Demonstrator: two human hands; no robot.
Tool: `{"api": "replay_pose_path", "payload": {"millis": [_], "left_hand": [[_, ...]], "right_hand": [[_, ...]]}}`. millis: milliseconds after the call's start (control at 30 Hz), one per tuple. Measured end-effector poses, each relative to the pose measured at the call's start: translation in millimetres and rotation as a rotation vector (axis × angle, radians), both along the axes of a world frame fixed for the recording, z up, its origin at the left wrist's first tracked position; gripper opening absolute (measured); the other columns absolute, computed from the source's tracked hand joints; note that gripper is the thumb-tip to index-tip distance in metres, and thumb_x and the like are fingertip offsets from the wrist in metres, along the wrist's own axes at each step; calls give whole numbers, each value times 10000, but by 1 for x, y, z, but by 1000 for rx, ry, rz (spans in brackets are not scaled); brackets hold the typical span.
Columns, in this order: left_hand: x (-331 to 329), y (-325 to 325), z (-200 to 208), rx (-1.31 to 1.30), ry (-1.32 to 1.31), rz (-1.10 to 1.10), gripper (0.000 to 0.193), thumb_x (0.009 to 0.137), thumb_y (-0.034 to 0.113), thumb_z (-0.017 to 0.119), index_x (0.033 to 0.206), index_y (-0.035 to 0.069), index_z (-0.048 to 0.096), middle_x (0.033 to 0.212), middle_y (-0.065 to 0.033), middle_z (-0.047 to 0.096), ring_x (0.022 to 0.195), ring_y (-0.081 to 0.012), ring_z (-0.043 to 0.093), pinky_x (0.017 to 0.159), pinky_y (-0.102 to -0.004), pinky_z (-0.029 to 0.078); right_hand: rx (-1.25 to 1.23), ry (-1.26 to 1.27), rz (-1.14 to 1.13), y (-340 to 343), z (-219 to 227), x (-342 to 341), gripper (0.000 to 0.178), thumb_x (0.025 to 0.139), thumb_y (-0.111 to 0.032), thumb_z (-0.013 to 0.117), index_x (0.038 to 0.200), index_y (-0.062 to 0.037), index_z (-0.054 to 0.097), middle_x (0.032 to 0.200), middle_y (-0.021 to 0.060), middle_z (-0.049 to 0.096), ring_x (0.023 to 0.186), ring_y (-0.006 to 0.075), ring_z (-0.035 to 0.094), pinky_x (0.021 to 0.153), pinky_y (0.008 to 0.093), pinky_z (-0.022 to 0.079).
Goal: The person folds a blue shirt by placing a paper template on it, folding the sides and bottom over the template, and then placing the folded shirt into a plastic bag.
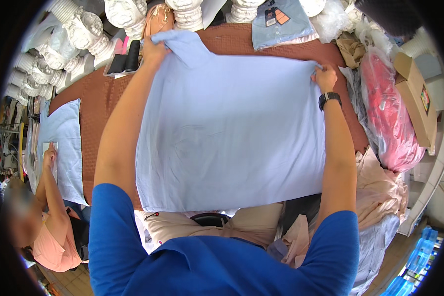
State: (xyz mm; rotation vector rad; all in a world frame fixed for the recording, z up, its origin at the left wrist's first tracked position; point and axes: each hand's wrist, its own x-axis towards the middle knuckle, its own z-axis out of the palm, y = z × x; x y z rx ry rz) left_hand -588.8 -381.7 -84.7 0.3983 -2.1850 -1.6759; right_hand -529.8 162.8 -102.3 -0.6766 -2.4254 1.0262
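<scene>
A light blue shirt [237, 113] spreads in front of me over the brown-covered table, its near edge reaching my lap. My left hand [154, 52] grips it at the far left, beside a bunched part that looks like a sleeve or collar. At the far right corner my right hand [324, 78] pinches the cloth, a black watch on that wrist. Both arms are stretched forward. Faint creases run across the lower left of the fabric, and the cloth looks slightly blurred.
White ornate pedestals [126, 17] line the far edge. A folded shirt in plastic [281, 22] lies at the back. Right are a bagged pink bundle [385, 113] and a cardboard box [414, 98]. At left, a co-worker [56, 232] handles another blue cloth [66, 148]. A clear tray [121, 64] holds black rolls.
</scene>
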Motion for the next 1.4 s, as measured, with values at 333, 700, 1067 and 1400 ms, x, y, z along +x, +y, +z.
{"api": "replay_pose_path", "payload": {"millis": [333, 700, 1067, 1400], "left_hand": [[21, -15, 3, -301, 74, -290, 432, 883, 56, 665, 1293, 21, 533, 1213, -167, 610, 1099, -243, 623, 902, -341, 516], [198, -158, -55, -513, -211, -276, 214, 887, 190, 699, 1004, 12, 685, 1000, -151, 693, 863, -221, 676, 779, -339, 526], [298, -147, -31, -548, -26, -53, 278, 890, 288, 712, 937, 14, 694, 892, -147, 717, 835, -260, 684, 785, -376, 528], [481, -43, -20, -694, -25, -95, 339, 863, 257, 742, 894, -17, 545, 896, -193, 612, 765, -381, 577, 709, -441, 469]], "right_hand": [[416, 366, 267, 3, -22, -8, 328, 809, -186, 728, 1078, -41, 609, 1038, 208, 669, 980, 386, 625, 873, 448, 505], [227, -1329, 364, 23, 79, 212, 442, 831, -373, 771, 933, 34, 631, 885, 126, 669, 632, 218, 630, 507, 353, 527], [8, -961, 358, 42, 41, 283, 218, 861, -247, 706, 848, -50, 614, 754, 65, 621, 578, 163, 581, 503, 311, 492], [103, -1016, 394, 30, 39, 293, 154, 905, -154, 637, 990, -45, 569, 876, 94, 623, 738, 219, 625, 657, 451, 573]]}}
